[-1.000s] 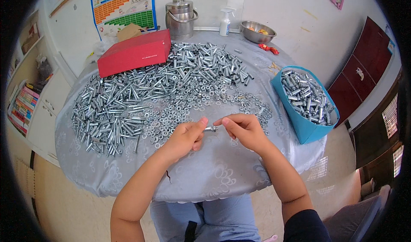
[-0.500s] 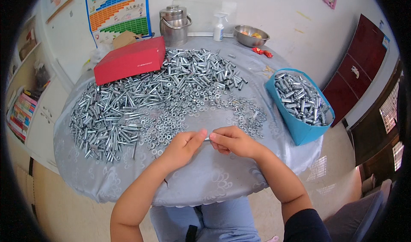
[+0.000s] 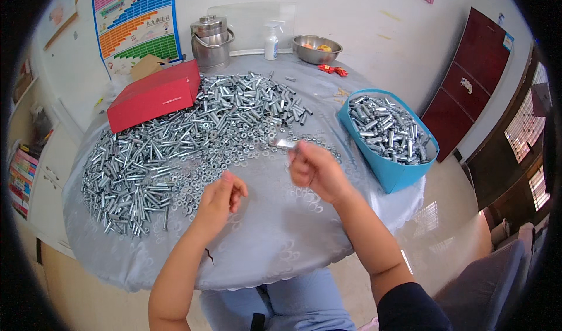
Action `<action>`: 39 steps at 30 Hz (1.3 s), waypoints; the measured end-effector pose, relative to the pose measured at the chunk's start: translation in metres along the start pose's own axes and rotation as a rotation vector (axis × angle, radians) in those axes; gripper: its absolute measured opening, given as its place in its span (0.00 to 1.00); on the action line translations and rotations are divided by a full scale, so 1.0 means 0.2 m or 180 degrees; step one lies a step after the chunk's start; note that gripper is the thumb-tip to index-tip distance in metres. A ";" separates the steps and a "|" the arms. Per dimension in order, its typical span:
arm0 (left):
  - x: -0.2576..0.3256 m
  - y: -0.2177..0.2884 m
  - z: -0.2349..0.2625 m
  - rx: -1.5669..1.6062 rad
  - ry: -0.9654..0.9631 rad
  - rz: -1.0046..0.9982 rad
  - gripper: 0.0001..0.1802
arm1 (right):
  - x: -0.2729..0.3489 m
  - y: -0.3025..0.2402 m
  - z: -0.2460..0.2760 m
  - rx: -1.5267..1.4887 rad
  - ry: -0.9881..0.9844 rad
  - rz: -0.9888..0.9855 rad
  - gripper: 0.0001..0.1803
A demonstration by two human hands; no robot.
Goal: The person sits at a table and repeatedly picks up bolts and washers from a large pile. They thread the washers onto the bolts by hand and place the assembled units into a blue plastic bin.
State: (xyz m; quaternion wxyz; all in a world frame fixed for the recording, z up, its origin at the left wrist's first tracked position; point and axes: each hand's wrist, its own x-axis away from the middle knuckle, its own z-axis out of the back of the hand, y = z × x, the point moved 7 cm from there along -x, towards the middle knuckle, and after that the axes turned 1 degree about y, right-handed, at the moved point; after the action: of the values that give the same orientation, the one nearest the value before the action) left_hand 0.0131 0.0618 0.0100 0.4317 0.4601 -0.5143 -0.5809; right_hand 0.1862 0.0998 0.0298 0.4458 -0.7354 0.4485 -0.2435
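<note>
My right hand is raised over the washers, its thumb and fingers pinching one end of a shiny expansion bolt that points left, smeared by motion. My left hand hovers at the near edge of the pile, its fingers curled in and its thumb up. What the left fingers hold, if anything, is hidden. Loose washers and nuts lie in front of the hands. Farther left is a heap of bolts, and behind it many metal sleeves. A blue fabric bin, full of bolts with sleeves, stands to the right.
A red box lies tilted on the back of the heap. Along the far edge of the cloth-covered table stand a steel pot, a spray bottle and a steel bowl with fruit. Red wrappers lie nearby.
My hands have come apart. The right one has moved up with the expansion bolt, and the left one has drawn away to the left. The view has shifted a little to the right.
</note>
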 end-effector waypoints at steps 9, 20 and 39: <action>-0.01 -0.01 0.00 -0.0046 0.0052 0.0270 0.36 | 0.20 -0.55 0.48 -0.2679 -0.0278 0.2557 0.14; -0.02 -0.03 0.02 -0.0039 0.0141 0.0245 0.30 | 0.13 -0.44 0.51 -0.2668 0.0039 0.2258 0.10; -0.05 -0.02 0.23 0.0316 0.1217 -0.0535 0.12 | 0.01 -0.28 0.46 -0.2190 0.0407 0.1532 0.07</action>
State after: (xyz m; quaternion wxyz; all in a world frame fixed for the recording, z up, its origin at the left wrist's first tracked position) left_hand -0.0291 0.0818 0.0100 0.4483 0.6238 -0.4108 -0.4910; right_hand 0.2820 0.1487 0.0347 0.1898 -0.6990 0.6893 -0.0137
